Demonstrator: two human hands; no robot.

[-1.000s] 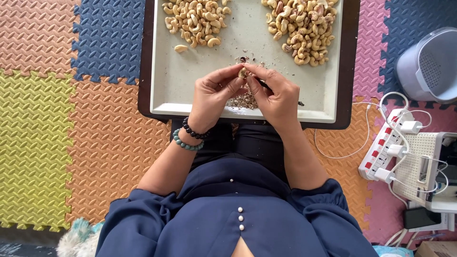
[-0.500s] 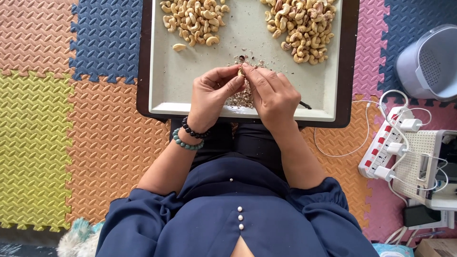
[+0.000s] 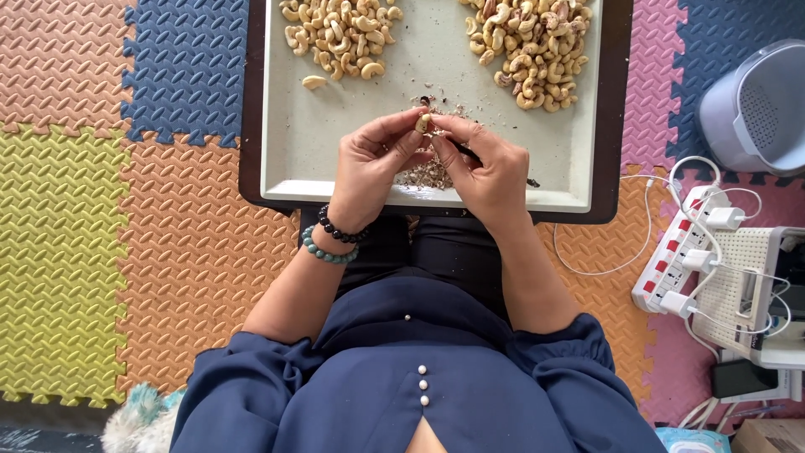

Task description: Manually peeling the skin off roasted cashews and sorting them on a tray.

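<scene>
Pinched between the fingertips of both our hands, a single cashew (image 3: pixel 424 122) sits just above the middle of the tray (image 3: pixel 285 172). Our left hand (image 3: pixel 369 164), with two bead bracelets (image 3: pixel 333 239) at the wrist, steadies the nut with thumb and forefinger closed on it. Our right hand (image 3: pixel 490 168) presses against it from the other side and also grips a thin dark tool (image 3: pixel 495 166), whose far end pokes out past the palm toward the tray's right rim; how its tip meets the nut we cannot tell.

Reading left to right across the tray: a heap of pale, clean cashews (image 3: pixel 340 33) lies at the upper left, with one stray nut (image 3: pixel 314 82) just below it. A scatter of brown skin flakes (image 3: pixel 429 172) lies directly beneath our hands. A heap of darker, skin-on cashews (image 3: pixel 537 46) sits at the upper right.

We judge that we are mid-peel on this one nut, scraping its skin off over the flake pile. What the next move calls for, in our view, is light, controlled pressure with the tool while the left fingers turn the nut, since too much force could snap it.
</scene>
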